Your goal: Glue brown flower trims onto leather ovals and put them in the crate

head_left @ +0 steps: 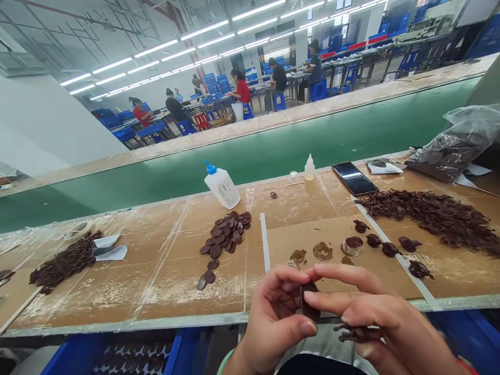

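Observation:
My left hand [269, 317] is closed on a dark brown oval disc [311, 302], held on edge between thumb and fingers above the table's front edge. Fingertips of my right hand [390, 317] rest on the same disc. Lower down, that hand pinches a small dark brown moulded piece [357, 332] with thin projecting ends. Just beyond my hands, a round clear-sided container [351, 246] has dark brown content at its top. Several dark brown discs with moulded pieces on them, such as one disc assembly [420, 269], lie to the right.
A pile of discs [224, 234] lies left of centre. Moulded pieces form a heap [433, 213] at right and another heap [66, 260] at left. Behind stand a blue-capped bottle [222, 187], a dropper bottle [309, 169] and a phone [354, 178]. A green belt [273, 151] runs beyond.

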Demonstrator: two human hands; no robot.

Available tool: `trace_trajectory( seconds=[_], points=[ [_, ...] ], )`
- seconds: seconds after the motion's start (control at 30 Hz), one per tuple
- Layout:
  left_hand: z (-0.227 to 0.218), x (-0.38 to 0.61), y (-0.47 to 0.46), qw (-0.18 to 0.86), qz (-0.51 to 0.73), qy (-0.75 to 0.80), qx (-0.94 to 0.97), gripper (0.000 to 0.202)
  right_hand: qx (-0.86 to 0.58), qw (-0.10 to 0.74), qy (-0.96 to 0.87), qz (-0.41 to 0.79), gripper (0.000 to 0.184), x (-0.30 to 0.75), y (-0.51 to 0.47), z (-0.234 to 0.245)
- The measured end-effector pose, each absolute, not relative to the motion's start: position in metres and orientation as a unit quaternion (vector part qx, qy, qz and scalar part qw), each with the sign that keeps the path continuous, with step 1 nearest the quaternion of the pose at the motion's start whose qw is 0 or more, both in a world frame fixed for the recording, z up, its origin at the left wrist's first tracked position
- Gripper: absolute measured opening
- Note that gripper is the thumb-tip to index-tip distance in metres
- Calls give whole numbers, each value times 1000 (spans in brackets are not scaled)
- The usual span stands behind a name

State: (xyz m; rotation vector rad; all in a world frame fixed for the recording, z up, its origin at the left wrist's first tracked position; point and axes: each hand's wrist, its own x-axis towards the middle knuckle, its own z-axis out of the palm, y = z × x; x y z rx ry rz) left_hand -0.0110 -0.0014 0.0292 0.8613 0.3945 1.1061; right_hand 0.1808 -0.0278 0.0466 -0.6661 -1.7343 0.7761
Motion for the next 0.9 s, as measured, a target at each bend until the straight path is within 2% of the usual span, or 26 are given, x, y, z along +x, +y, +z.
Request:
trace_trajectory(
  seconds=[0.1, 0.27, 0.53, 0.77, 0.9],
  points=[
    [32, -10, -1, 745, 504, 192, 391, 35, -283, 532, -742, 293, 32, 179, -26, 47],
    [30, -6, 0, 749, 508, 182, 385, 42, -304, 540, -747, 240, 20, 178, -23, 50],
    [27, 1, 3, 739, 531, 182, 372, 38, -313, 539, -766, 157, 12, 182, -18, 55],
    [26, 7, -1, 723, 552, 208, 359, 36, -275, 539, -795, 44, 22, 178, -11, 43],
    [26, 8, -4, 704, 571, 234, 353, 37, -261, 527, -809, 27, 30, 182, -9, 44]
  ],
)
